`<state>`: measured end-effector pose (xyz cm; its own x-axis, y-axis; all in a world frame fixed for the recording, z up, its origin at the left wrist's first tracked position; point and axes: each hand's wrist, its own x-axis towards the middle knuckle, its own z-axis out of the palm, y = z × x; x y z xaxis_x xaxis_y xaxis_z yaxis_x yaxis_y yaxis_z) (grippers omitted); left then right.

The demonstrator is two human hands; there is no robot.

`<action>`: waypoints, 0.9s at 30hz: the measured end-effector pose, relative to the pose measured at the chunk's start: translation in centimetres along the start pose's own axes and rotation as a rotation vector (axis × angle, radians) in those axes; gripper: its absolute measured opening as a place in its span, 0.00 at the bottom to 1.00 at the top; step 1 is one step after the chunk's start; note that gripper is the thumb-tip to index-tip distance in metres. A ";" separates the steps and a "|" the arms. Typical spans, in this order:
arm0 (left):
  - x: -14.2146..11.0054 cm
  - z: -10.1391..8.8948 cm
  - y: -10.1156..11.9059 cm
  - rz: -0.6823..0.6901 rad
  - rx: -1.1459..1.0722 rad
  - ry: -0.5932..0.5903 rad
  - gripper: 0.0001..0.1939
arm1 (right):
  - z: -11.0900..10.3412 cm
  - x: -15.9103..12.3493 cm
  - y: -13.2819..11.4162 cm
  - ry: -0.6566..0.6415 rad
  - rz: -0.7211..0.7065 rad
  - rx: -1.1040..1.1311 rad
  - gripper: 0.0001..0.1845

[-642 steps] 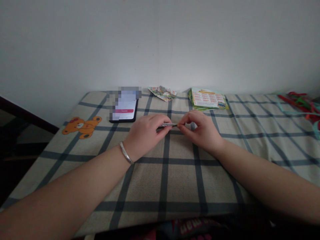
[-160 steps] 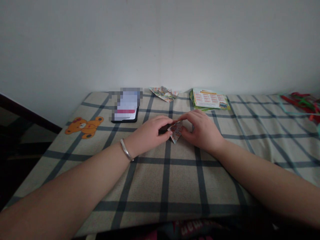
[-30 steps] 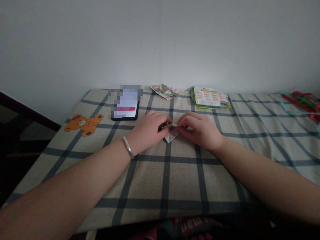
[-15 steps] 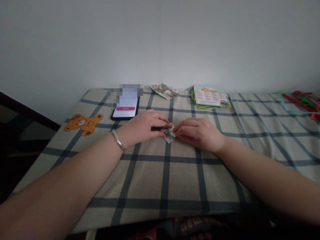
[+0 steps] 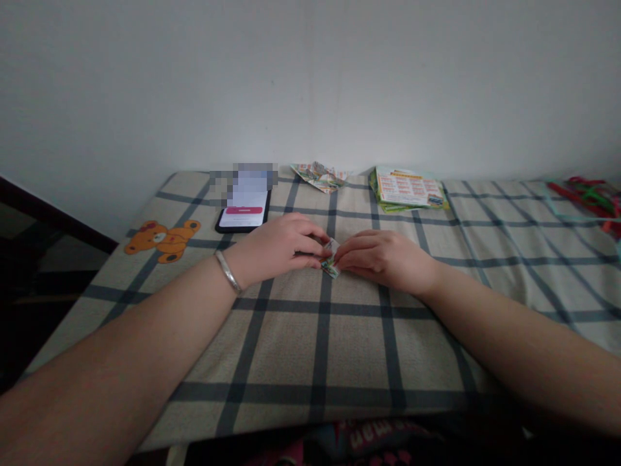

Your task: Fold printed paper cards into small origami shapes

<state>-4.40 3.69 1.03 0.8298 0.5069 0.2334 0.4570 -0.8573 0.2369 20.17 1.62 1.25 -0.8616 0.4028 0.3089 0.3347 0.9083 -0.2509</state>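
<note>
A small folded piece of printed paper (image 5: 331, 265) lies on the checked tablecloth (image 5: 295, 336) between my two hands. My left hand (image 5: 291, 243), with a silver bangle at the wrist, is closed on the paper's left side, thumb and fingers pressed to it. From the other side my right hand (image 5: 388, 259) pinches the right edge, its fingers bunched together. The fingertips cover much of the paper, so its exact fold cannot be made out.
A phone (image 5: 242, 217) with a lit screen lies behind my left hand. An orange bear cutout (image 5: 162, 241) is at the left. Near the wall (image 5: 339, 84) are a crumpled printed paper (image 5: 320, 176) and a stack of printed cards (image 5: 410, 189). Red and green items (image 5: 594, 197) sit far right.
My left fingers have shifted slightly right over the paper, and the dark gap between thumb and fingers has narrowed. Less of the paper shows now. My right hand is almost unmoved.
</note>
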 end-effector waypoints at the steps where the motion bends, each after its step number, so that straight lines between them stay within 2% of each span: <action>1: 0.0 -0.1 0.1 0.004 0.006 -0.006 0.08 | -0.1 0.0 0.0 -0.002 0.001 0.004 0.11; 10: 0.0 0.0 0.1 0.028 0.064 -0.017 0.08 | -0.2 0.1 0.0 -0.006 0.011 0.022 0.10; 19: -0.1 -0.4 1.1 0.025 0.142 -0.036 0.10 | -0.3 0.0 0.2 -0.003 0.012 0.018 0.10; 24: -0.1 -0.4 1.6 0.015 0.130 -0.012 0.10 | -0.5 -0.1 -0.5 -0.050 0.007 -0.118 0.10; 27: 0.0 -0.5 2.3 -0.024 0.165 -0.036 0.10 | -0.8 -0.1 -1.0 -0.105 -0.017 -0.214 0.10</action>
<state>-3.52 1.77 2.02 0.8278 0.5262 0.1944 0.5206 -0.8497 0.0831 20.21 0.75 2.24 -0.8990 0.3832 0.2120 0.3832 0.9227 -0.0432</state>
